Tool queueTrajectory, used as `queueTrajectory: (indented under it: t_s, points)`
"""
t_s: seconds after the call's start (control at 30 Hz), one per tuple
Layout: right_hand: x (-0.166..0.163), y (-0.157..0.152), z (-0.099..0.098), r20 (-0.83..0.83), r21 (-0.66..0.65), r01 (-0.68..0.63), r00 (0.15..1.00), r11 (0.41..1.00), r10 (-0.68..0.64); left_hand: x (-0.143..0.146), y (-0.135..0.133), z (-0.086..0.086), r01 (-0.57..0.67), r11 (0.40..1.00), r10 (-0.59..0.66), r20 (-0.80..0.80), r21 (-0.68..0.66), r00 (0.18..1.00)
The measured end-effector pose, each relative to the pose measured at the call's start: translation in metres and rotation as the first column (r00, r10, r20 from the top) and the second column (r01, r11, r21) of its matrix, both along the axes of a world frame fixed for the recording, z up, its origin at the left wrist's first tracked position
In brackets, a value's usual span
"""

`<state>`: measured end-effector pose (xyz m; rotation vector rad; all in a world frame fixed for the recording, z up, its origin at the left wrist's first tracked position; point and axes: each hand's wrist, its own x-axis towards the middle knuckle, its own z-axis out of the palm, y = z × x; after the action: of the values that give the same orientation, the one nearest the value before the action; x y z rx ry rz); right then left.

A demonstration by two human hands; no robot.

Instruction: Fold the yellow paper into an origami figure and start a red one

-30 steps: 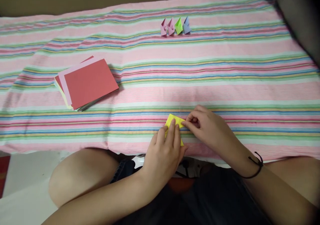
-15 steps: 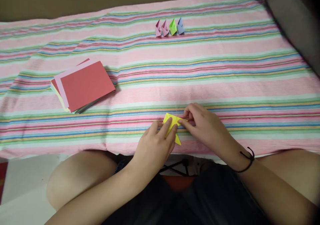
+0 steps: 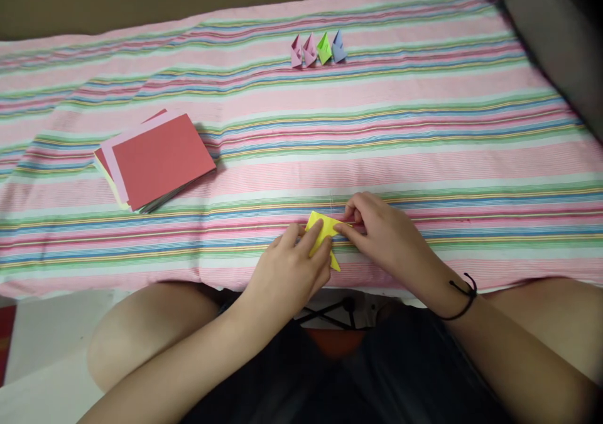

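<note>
A small piece of folded yellow paper lies on the striped cloth close to its front edge. My left hand rests on top of it, with fingers pressing the paper down and covering its left and middle parts. One yellow point sticks out below those fingers. From the right, my right hand pinches the paper's right corner between thumb and curled fingers. The underside of the paper is hidden.
Several small folded paper shapes, pink, green and blue, stand in a row at the back. To the left lies a stack of coloured paper, red on top. The striped cloth spans the surface. A grey object borders it at right.
Both hands keep their grip on the yellow paper with hardly any movement. The whole view has shifted very slightly.
</note>
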<state>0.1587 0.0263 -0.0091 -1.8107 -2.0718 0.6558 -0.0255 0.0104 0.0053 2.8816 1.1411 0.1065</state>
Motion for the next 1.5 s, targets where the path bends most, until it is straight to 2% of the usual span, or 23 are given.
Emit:
queueTrajectory:
  t_s: [0.33,0.6,0.97,1.07,1.2,1.3,1.43,1.5]
  points:
    - [0.001,0.001,-0.001,-0.019,0.0,0.006,1.0,1.0,-0.006,-0.01,0.009,0.003,0.056,0.996,-0.045,0.175,-0.063,0.984]
    - [-0.002,-0.003,-0.001,-0.081,-0.02,0.072,0.994,0.997,-0.073,-0.005,0.001,-0.002,-0.03,1.0,0.03,0.084,-0.007,0.996]
    - [0.024,0.009,-0.002,-0.331,-0.143,0.003,0.942,0.99,-0.05,-0.006,0.001,0.0,-0.029,0.999,0.027,0.072,0.018,0.997]
    - [0.026,0.009,-0.001,-0.385,-0.199,-0.012,0.921,0.98,-0.067,-0.007,0.002,-0.001,-0.026,1.0,0.026,0.085,-0.002,0.996]
    - [0.022,0.007,-0.004,-0.316,-0.158,0.035,0.945,0.987,-0.085,-0.006,0.002,-0.001,-0.023,0.999,0.026,0.107,-0.036,0.994]
    - [0.025,0.009,-0.007,-0.334,-0.184,-0.004,0.941,0.983,-0.059,-0.005,0.003,0.0,-0.027,0.998,0.035,0.127,-0.065,0.991]
    - [0.032,0.013,-0.004,-0.413,-0.282,-0.044,0.907,0.959,-0.079,-0.01,0.012,-0.002,0.014,0.988,0.02,0.219,-0.152,0.975]
    - [0.03,0.012,-0.001,-0.411,-0.284,-0.036,0.907,0.958,-0.088,-0.014,0.017,-0.005,0.039,0.976,0.028,0.3,-0.214,0.953]
